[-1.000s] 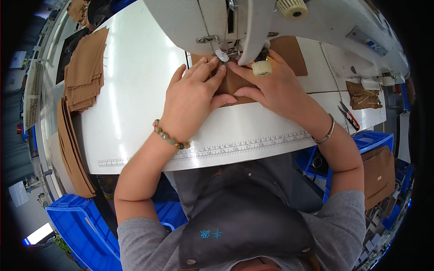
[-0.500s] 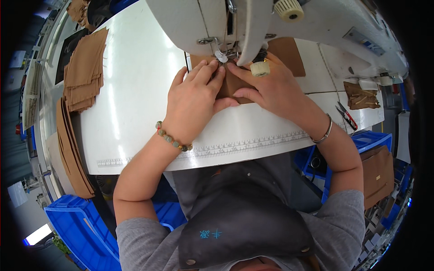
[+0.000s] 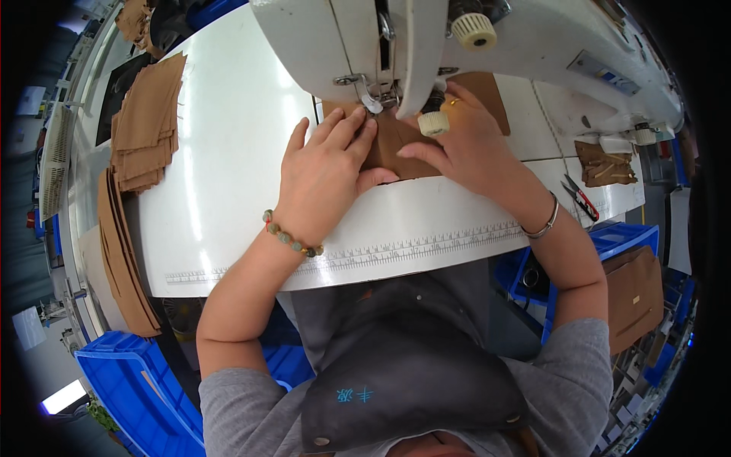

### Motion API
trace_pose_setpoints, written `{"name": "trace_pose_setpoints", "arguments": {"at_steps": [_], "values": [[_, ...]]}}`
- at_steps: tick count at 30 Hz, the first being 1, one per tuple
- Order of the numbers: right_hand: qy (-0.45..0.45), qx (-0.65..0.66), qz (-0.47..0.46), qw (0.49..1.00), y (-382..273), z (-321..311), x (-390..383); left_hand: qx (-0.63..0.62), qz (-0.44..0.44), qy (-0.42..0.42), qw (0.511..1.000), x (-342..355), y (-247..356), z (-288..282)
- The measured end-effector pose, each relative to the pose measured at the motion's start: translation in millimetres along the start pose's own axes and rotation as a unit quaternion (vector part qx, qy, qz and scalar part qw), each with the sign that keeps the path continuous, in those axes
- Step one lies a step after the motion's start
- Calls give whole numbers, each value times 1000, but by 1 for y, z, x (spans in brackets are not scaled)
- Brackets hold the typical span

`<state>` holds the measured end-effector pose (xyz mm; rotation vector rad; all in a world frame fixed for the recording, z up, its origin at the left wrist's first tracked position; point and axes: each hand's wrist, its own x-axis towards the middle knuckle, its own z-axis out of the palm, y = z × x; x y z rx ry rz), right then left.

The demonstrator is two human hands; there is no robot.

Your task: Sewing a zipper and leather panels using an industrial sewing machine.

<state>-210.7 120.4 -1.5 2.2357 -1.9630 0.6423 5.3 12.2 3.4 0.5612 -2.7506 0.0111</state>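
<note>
A brown piece of cloth (image 3: 392, 145) lies under the presser foot (image 3: 373, 103) of a white sewing machine (image 3: 312, 46). My left hand (image 3: 324, 167) rests flat on the cloth's left part, fingers stretched toward the foot and thumb near the front edge. To the right, my right hand (image 3: 476, 148) lies on the same cloth with its thumb out to the left, apart from the fingers. A cream knob (image 3: 434, 123) on the machine hides part of that hand's fingers. More brown material (image 3: 487, 99) shows beyond the right hand.
Stacked brown cloth pieces (image 3: 145, 126) lie at the table's left. Thread snips (image 3: 581, 199) and a brown scrap bundle (image 3: 605, 164) lie at the right. A printed ruler (image 3: 358, 256) runs along the front edge. Blue bins (image 3: 126, 358) stand below the table.
My right hand's index finger has drawn back from the presser foot, and more of the cloth shows between the hands. My left hand stays nearly in place.
</note>
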Motion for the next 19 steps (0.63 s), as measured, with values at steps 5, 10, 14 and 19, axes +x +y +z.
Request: {"name": "trace_pose_setpoints", "arguments": {"at_steps": [5, 10, 14, 19], "values": [[-34, -98, 41, 994, -12, -12, -8, 33, -10, 19, 999, -6, 1, 1], [-78, -65, -75, 992, -67, -25, -36, -93, -13, 3, 996, -10, -2, 0], [-67, -11, -113, 991, -81, -18, -38, -89, -2, -7, 996, -13, -7, -1], [-99, 18, -110, 989, -83, -9, -36, -92, 7, -26, 995, -10, -15, -4]]}}
